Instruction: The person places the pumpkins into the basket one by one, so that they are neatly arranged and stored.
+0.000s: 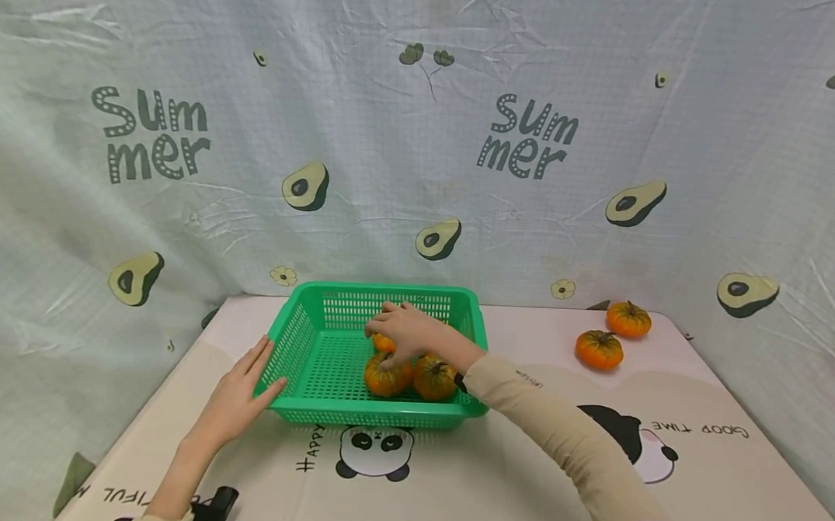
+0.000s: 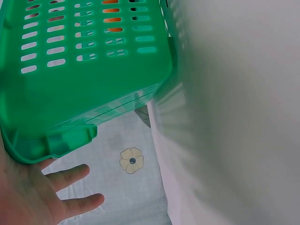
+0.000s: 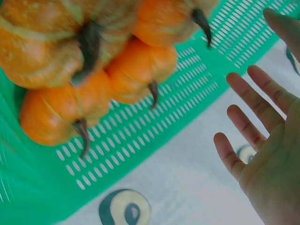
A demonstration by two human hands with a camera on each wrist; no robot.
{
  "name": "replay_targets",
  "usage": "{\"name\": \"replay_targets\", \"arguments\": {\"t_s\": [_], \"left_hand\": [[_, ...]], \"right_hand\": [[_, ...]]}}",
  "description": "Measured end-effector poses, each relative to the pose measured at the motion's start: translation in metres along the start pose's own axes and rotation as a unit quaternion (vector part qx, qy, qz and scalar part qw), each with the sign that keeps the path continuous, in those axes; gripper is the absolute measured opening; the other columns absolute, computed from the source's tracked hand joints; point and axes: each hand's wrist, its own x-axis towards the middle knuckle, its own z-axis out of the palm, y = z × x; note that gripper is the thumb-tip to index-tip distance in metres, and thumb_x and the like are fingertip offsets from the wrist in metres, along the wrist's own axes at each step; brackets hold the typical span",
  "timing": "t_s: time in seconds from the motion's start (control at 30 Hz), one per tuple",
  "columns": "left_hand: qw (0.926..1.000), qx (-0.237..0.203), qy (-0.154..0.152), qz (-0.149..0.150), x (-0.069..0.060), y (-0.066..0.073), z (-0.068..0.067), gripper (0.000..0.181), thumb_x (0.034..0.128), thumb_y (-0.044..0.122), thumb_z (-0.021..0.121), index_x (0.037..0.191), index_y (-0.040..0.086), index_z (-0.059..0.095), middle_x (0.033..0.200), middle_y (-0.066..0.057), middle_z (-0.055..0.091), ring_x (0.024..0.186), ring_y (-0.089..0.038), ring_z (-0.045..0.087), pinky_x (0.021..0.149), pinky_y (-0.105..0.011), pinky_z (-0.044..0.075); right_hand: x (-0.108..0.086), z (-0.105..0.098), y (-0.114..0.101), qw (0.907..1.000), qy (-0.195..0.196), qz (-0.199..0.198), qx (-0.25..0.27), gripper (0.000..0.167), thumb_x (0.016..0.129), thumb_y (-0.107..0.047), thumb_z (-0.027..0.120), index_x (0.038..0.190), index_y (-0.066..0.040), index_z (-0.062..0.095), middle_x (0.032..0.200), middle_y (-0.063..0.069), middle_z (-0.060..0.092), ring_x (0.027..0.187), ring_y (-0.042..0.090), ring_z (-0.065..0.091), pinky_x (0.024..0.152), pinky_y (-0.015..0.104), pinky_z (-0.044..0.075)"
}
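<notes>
Four pumpkins (image 1: 387, 380): inside green basket (image 1: 383, 407), right half.
Right hand (image 1: 410, 332): above basket's pumpkins, fingers spread, grasping nothing.
Left hand (image 1: 235, 399): at basket's left rim, fingers extended, unclenched.
Two further pumpkins (image 1: 598, 351): on table (image 1: 505, 497), right of basket.

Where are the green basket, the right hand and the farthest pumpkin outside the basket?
Green basket (image 1: 383, 407): head view, on its front rim.
Right hand (image 1: 409, 334): head view, back of the hand.
Farthest pumpkin (image 1: 628, 322): head view, middle of its orange skin.
</notes>
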Motion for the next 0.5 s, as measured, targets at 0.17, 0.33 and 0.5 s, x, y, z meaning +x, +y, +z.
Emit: {"name": "replay_targets", "arguments": {"t_s": [0.17,0.33,0.5], "left_hand": [[1.0000,0.001,-0.002,-0.004,0.001,0.000,-0.001,0.065,0.0866,0.025,0.056,0.136,-0.007,0.029,0.142,-0.026,0.026,0.125,-0.046,0.031,0.096,-0.058,0.032],[1.0000,0.004,-0.002,-0.005,0.001,0.002,-0.001,0.064,0.0868,0.025,0.055,0.136,-0.007,0.029,0.142,-0.026,0.026,0.125,-0.046,0.031,0.096,-0.057,0.032],[1.0000,0.003,0.004,-0.001,0.000,0.001,0.000,0.064,0.0865,0.025,0.056,0.136,-0.007,0.030,0.141,-0.026,0.027,0.124,-0.046,0.032,0.095,-0.057,0.033]], "right_hand": [[-0.011,-0.015,0.004,0.9983,0.049,-0.013,0.029,0.044,0.077,-0.042,0.065,0.114,-0.022,0.054,0.115,-0.004,0.055,0.096,0.017,0.038,0.081,0.037,0.036],[-0.027,-0.027,0.008,0.9951,0.083,-0.021,0.050,0.037,0.080,-0.040,0.062,0.111,-0.020,0.055,0.113,-0.001,0.056,0.100,0.018,0.039,0.085,0.039,0.036],[-0.044,-0.035,0.013,0.9927,0.106,-0.010,0.058,0.036,0.079,-0.037,0.064,0.110,-0.020,0.056,0.114,-0.002,0.057,0.103,0.019,0.040,0.087,0.041,0.037]]}}
